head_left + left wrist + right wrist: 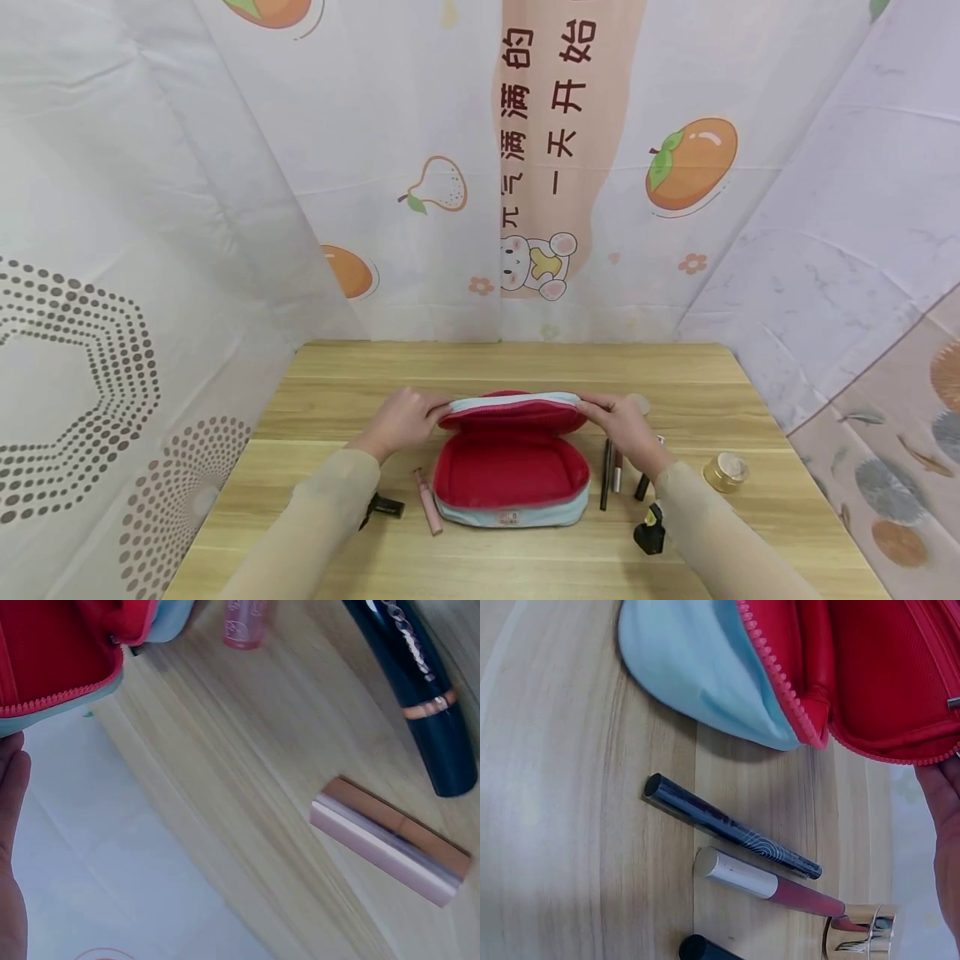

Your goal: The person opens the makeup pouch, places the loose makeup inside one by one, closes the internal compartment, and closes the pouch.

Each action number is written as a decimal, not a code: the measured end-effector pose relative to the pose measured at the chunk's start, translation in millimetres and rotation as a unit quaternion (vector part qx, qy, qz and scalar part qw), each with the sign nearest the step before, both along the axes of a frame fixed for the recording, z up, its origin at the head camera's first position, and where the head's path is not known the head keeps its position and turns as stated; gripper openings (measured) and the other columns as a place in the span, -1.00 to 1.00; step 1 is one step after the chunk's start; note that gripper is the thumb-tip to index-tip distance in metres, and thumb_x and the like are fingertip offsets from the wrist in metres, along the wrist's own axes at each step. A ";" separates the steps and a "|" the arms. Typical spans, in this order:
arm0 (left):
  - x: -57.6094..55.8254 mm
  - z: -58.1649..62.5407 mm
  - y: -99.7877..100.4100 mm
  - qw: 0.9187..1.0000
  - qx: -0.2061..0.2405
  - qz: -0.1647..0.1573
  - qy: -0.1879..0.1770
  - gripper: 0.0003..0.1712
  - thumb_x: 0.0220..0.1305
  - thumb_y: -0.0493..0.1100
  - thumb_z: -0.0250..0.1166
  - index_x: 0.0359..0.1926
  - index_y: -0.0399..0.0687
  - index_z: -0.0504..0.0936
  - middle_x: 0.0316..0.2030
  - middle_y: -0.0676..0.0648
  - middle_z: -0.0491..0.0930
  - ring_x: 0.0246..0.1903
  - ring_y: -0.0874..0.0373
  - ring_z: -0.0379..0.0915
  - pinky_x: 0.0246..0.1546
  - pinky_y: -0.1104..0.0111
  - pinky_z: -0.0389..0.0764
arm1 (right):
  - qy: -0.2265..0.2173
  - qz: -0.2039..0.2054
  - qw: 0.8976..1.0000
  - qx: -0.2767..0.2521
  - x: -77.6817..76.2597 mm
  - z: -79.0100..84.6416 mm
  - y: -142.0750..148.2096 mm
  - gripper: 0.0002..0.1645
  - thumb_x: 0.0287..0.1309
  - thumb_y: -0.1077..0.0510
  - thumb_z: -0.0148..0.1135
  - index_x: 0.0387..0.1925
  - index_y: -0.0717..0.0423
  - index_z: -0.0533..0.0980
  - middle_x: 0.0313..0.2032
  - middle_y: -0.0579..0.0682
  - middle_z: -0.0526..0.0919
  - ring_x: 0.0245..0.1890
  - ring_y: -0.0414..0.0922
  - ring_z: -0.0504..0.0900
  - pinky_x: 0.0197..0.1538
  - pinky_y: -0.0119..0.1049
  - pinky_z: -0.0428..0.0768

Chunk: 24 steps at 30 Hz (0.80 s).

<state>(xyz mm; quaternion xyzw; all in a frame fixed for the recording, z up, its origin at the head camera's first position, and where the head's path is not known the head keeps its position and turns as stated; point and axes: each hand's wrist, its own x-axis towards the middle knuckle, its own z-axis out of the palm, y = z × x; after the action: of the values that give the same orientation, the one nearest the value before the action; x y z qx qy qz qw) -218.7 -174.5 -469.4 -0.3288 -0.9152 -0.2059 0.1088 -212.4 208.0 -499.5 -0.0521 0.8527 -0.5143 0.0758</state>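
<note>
A light-blue cosmetic bag (512, 518) with a red lining lies unzipped in the middle of the wooden table. Its lid (517, 407) is raised at the back. At the lid's left corner my left hand (400, 421) grips the edge; at the right corner my right hand (628, 427) does the same. The inside of the bag shows bare red fabric. In the left wrist view, fingers (10, 795) lie against the outside of the lid. Beneath the zipped rim in the right wrist view, fingers (943, 787) touch the lid's outside.
Left of the bag lie a pink tube (428, 503), a black item (387, 506) and a rose-gold lipstick case (390, 847). On the right are a black pen (606, 475), a lip gloss tube (772, 885), a gold-sided jar (726, 472) and another black item (651, 533).
</note>
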 end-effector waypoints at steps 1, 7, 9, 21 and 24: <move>-0.2 1.0 1.3 1.000 0.007 0.004 -0.006 -0.81 0.39 -0.21 0.34 -0.06 -0.07 0.81 -0.39 0.05 0.77 -0.51 0.39 0.50 -0.38 0.36 0.67 | -0.002 -0.003 1.000 -0.003 -0.8 -0.3 0.4 -0.40 0.44 -0.15 0.20 0.29 0.15 0.56 0.18 0.11 0.67 0.32 0.12 0.52 0.32 0.08 0.51; -4.4 5.7 9.3 0.991 0.060 0.061 -0.102 -0.75 0.44 -0.19 0.30 0.04 -0.09 0.78 -0.32 0.01 0.78 -0.61 0.38 0.31 -0.53 0.46 0.46 | -0.021 -0.008 1.000 -0.020 -4.5 -1.2 0.5 -0.35 0.46 -0.17 0.17 0.35 0.16 0.50 0.28 0.15 0.58 0.33 0.10 0.51 0.32 0.01 0.53; -6.0 6.2 10.7 0.983 0.081 0.083 -0.142 -0.74 0.45 -0.19 0.29 0.07 -0.09 0.77 -0.31 0.01 0.78 -0.65 0.36 0.23 -0.59 0.46 0.39 | -0.026 -0.010 0.999 -0.025 -5.8 -1.4 -0.1 -0.35 0.46 -0.17 0.17 0.35 0.17 0.49 0.30 0.16 0.56 0.33 0.10 0.52 0.32 0.00 0.53; -13.8 1.2 11.7 0.972 0.114 0.101 -0.177 -0.72 0.48 -0.19 0.26 0.10 -0.15 0.75 -0.64 -0.02 0.58 -0.74 0.32 0.04 -0.69 0.48 0.21 | -0.033 -0.009 0.999 -0.039 -8.7 -0.6 -1.9 -0.36 0.49 -0.13 0.14 0.38 0.19 0.46 0.30 0.18 0.56 0.30 0.09 0.55 0.31 -0.03 0.53; -15.0 0.6 13.0 0.974 0.109 0.106 -0.170 -0.72 0.47 -0.19 0.27 0.09 -0.14 0.76 -0.57 0.01 0.63 -0.73 0.31 0.07 -0.67 0.46 0.25 | -0.031 -0.007 0.999 -0.036 -8.1 0.4 -2.0 -0.33 0.49 -0.16 0.12 0.39 0.19 0.44 0.32 0.18 0.54 0.31 0.09 0.54 0.33 -0.02 0.52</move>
<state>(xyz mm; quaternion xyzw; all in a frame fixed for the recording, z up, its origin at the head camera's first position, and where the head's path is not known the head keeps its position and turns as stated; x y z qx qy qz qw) -233.7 -161.5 -468.8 -0.1758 -0.9220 -0.3449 0.0080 -220.4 206.0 -499.1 -0.0333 0.8310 -0.5468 0.0968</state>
